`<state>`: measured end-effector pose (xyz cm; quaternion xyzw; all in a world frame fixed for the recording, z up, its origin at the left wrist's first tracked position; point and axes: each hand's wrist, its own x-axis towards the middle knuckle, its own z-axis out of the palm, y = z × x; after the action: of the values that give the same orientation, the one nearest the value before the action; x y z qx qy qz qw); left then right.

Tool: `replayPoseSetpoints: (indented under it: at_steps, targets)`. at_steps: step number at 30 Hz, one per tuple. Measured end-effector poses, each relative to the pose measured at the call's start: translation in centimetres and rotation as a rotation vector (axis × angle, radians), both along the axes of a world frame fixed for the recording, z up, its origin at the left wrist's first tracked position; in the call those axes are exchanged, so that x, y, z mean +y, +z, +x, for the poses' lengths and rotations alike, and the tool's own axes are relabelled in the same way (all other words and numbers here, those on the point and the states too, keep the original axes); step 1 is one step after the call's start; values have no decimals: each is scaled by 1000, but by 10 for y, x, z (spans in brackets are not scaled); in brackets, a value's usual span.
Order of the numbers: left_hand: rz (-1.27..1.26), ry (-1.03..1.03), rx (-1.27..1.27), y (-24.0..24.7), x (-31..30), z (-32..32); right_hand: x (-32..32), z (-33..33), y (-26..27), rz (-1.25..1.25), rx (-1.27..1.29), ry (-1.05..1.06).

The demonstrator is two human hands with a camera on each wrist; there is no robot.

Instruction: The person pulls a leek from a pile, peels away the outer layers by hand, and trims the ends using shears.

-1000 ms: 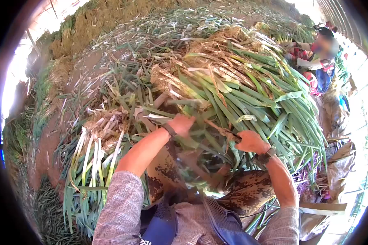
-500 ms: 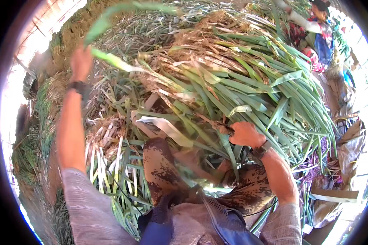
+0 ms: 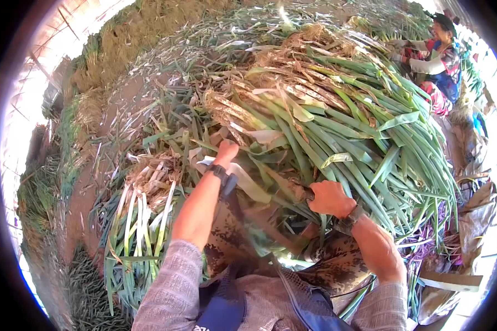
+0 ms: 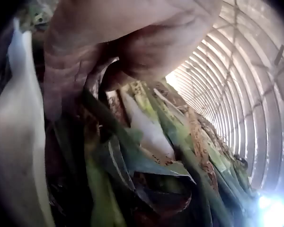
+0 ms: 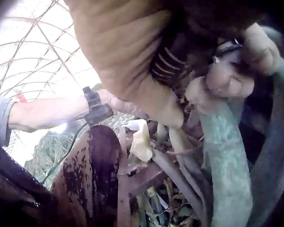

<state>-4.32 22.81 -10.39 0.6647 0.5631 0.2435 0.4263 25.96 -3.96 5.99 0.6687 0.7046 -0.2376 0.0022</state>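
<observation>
Near the root ends of a big heap of leeks (image 3: 337, 121), my left hand (image 3: 226, 151) reaches down among the stalks. Its thumb and fingers close round a leek stalk in the left wrist view, where the left hand (image 4: 118, 42) covers most of the stalk. To the right, at the near edge of the heap, my right hand (image 3: 331, 198) is curled. The right wrist view shows the right hand (image 5: 132, 61) gripping a dark ribbed thing (image 5: 168, 64), mostly hidden by the palm. Green leaves lie directly below its fingertips.
Leeks with white stems (image 3: 143, 220) lie in a bunch at the left. Cut leaves litter the ground (image 3: 121, 88) behind. Another person (image 3: 444, 60) sits at the back right. The wearer's patterned trouser leg (image 3: 337, 265) is close under the hands.
My left hand swung out to the far left with a green leek, then came back to the heap without it. The right hand stayed almost in place, curled throughout.
</observation>
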Motion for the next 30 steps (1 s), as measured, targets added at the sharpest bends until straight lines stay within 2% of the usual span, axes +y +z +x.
replayPoseSetpoints:
  at_steps: [2,3,5,6,9,10,11,12,14,15,17,18,20,23,27,29,30]
  targets:
    - [-168,207,-267,-26,3,17,0,2,-3,-4,12,-42]
    - [-168,198,-270,-13,-3,27,1,4,-4,-9,26,-89]
    - [-482,465,-525,28,-25,46,0,6,-5,4,23,-107]
    - [-549,490,-604,29,-29,45,-1,7,-6,11,25,-107]
    - [-582,490,-728,33,-40,40,-4,9,-12,-23,9,-74]
    - [-622,373,-749,33,-42,34,-6,13,-16,-10,7,-40]
    - [-622,377,-746,32,-49,31,-7,15,-19,-11,11,-38]
    - [-671,291,-776,48,-65,34,-9,16,-16,-6,-6,-14]
    - [-804,162,-857,51,-82,36,-15,15,1,10,9,29]
    - [-804,169,-863,49,-89,37,-17,15,0,6,6,37]
    - [-736,277,-1087,48,-103,45,-21,19,-4,22,-1,90]
    - [-735,278,-1092,47,-107,49,-21,18,-3,22,-5,93]
    - [-633,371,-1162,45,-113,53,-22,17,-2,10,-29,51]
    - [-676,378,-1270,29,-112,50,-29,21,-8,98,-34,-16]
    - [-605,438,-1268,24,-119,54,-35,21,0,54,-35,55]
    - [-636,510,-1323,20,-126,54,-35,20,2,15,81,110]
    - [-586,491,-1288,16,-130,53,-34,16,1,67,75,35]
